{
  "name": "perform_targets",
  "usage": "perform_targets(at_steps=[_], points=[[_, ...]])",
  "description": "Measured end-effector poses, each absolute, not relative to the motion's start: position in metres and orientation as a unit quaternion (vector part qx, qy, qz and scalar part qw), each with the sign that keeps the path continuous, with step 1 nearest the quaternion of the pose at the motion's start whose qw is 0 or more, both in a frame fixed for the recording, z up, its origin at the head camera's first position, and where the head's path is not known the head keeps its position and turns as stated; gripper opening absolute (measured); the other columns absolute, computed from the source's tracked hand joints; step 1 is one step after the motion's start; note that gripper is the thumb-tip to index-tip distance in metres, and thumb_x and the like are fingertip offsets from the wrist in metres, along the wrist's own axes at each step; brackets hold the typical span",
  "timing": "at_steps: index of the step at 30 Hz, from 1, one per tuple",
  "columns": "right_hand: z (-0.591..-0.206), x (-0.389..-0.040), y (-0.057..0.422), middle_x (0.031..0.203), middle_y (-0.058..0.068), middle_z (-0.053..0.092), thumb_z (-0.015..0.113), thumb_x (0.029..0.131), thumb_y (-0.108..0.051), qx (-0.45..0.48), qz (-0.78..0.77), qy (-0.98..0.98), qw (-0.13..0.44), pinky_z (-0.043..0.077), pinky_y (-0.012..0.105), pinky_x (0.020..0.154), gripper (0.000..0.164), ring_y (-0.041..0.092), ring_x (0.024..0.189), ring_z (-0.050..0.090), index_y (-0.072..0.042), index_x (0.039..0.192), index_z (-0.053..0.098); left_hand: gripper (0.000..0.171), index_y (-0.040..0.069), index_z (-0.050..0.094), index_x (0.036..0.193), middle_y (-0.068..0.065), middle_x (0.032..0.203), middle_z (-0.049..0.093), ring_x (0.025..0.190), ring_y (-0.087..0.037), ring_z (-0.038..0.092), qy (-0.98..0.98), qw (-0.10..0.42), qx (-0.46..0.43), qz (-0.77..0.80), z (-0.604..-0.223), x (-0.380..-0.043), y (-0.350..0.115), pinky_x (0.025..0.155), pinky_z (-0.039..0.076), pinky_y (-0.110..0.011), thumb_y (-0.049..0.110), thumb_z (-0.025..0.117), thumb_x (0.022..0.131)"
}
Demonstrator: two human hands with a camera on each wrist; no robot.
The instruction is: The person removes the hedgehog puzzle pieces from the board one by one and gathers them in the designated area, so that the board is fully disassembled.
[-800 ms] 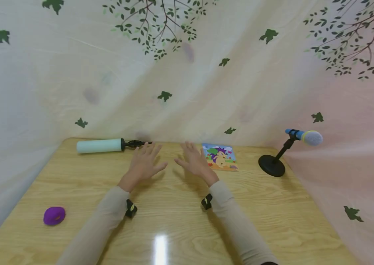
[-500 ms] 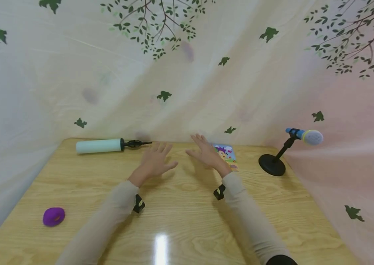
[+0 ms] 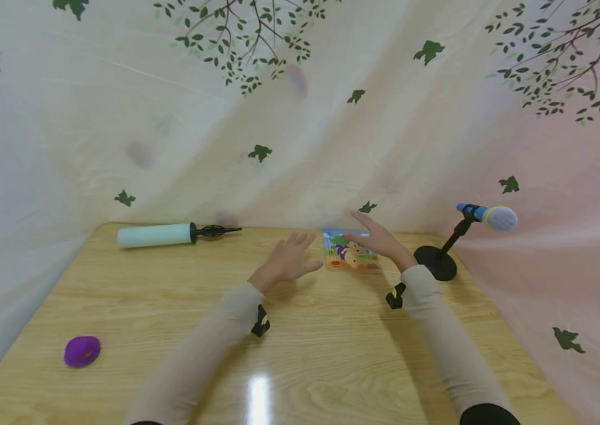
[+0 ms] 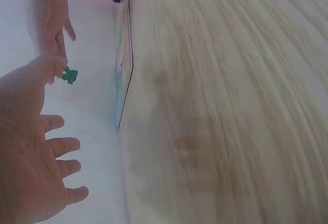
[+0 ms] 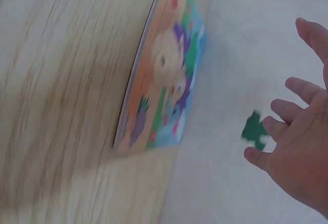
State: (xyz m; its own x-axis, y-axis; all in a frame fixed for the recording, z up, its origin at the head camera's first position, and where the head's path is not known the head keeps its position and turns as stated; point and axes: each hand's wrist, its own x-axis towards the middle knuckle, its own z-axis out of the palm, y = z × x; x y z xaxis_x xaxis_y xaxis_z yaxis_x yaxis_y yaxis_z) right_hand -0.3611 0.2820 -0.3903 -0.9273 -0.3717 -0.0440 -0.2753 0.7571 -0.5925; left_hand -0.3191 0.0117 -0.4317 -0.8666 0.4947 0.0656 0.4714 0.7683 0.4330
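Note:
A flat, square picture board (image 3: 351,260) with a cartoon hedgehog lies near the table's back edge. To its left my left hand (image 3: 286,260) hovers above the table with fingers spread and nothing in them. My right hand (image 3: 384,243) is raised over the board's right side, covering part of it in the head view; its fingers are extended and hold nothing. In the right wrist view the whole hedgehog picture (image 5: 166,75) shows, apart from the right hand (image 5: 302,126). The left wrist view catches the board (image 4: 124,60) edge-on beyond the left hand (image 4: 36,147).
Right of the board stands a blue microphone (image 3: 491,216) on a black stand with a round base (image 3: 436,263). A pale blue hand pump (image 3: 155,235) lies at the back left. A purple object (image 3: 82,352) rests at the front left. A printed cloth (image 3: 183,130) hangs behind the table.
Both hands have moved to the right across the table. The right hand has passed over the picture board to its right side, and the left hand has come close to its left side.

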Motion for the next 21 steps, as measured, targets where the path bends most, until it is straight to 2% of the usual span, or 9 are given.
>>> perform_targets(at_steps=[3, 10, 16, 21], points=[[-0.395, -0.367, 0.302, 0.172, 0.015, 0.009, 0.058, 0.103, -0.042, -0.164, -0.308, 0.933, 0.090, 0.017, 0.073, 0.118, 0.079, 0.046, 0.156, 0.010, -0.017, 0.165, 0.015, 0.078, 0.010, 0.027, 0.161, -0.017, 0.165, 0.031, 0.155, -0.041, 0.023, 0.935, 0.027, 0.258, 0.240, -0.438, -0.324, 0.024, 0.123, 0.020, -0.062, 0.049, 0.055, 0.101], [-0.412, -0.382, 0.330, 0.171, 0.018, 0.010, 0.059, 0.103, -0.025, -0.169, -0.321, 0.924, 0.117, 0.015, 0.071, 0.119, 0.074, 0.047, 0.156, 0.008, -0.011, 0.164, 0.018, 0.076, 0.006, 0.029, 0.160, -0.021, 0.162, 0.035, 0.151, -0.038, 0.034, 0.927, 0.027, 0.265, 0.264, -0.455, -0.338, 0.046, 0.121, 0.028, -0.058, 0.039, 0.061, 0.099], [-0.423, -0.387, 0.339, 0.170, 0.020, 0.011, 0.063, 0.101, -0.024, -0.152, -0.320, 0.923, 0.153, 0.013, 0.070, 0.120, 0.077, 0.047, 0.156, 0.007, -0.010, 0.163, 0.019, 0.072, 0.006, 0.030, 0.160, -0.017, 0.164, 0.034, 0.151, -0.038, 0.035, 0.927, 0.046, 0.264, 0.264, -0.465, -0.346, 0.058, 0.122, 0.026, -0.058, 0.036, 0.059, 0.100], [-0.432, -0.392, 0.342, 0.169, 0.022, 0.013, 0.062, 0.102, -0.021, -0.160, -0.331, 0.913, 0.175, 0.012, 0.065, 0.123, 0.077, 0.046, 0.156, 0.009, -0.006, 0.163, 0.017, 0.070, 0.011, 0.031, 0.160, -0.017, 0.165, 0.033, 0.150, -0.041, 0.033, 0.927, 0.058, 0.262, 0.263, -0.463, -0.348, 0.064, 0.123, 0.022, -0.059, 0.036, 0.058, 0.100]])
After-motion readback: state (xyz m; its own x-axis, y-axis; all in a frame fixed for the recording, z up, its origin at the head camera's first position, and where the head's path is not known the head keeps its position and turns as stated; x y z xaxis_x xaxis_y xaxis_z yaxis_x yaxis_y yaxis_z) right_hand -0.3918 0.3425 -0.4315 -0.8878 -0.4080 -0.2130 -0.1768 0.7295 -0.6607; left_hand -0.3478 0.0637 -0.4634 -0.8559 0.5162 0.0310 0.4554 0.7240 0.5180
